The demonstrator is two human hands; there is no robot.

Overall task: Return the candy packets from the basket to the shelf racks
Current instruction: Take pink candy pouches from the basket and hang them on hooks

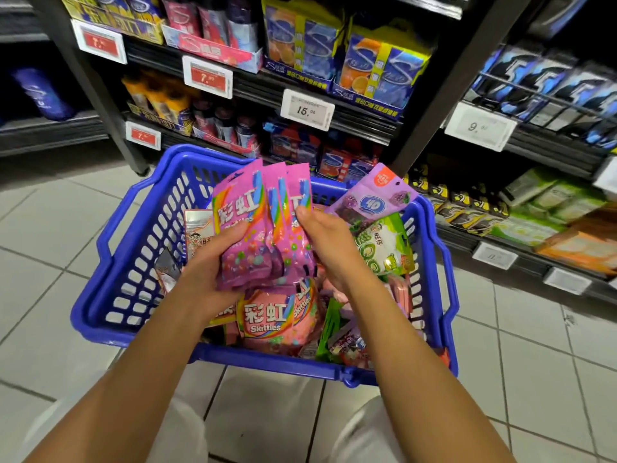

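Three purple Skittles packets (263,225) fanned upright above the blue basket (140,228), gripped low down by the left hand (210,262), thumb across the front; right hand (320,242) touching the rightmost packet's edge, grasp on it unclear. Glossy, overlapping film, so likely to slide apart and drop back among the pink Skittles packets (277,315) if lifted toward the shelf racks (334,105) one-handed. Also easy to hang on the wrong rack, with none for this candy in sight.

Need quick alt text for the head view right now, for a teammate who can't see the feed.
Over a blue basket of candy on a tiled floor, the left hand holds a fanned bunch of pink Skittles packets while the right hand touches their right edge. More pink Skittles, a purple packet and a green packet lie below; stocked shelf racks with price tags stand behind.
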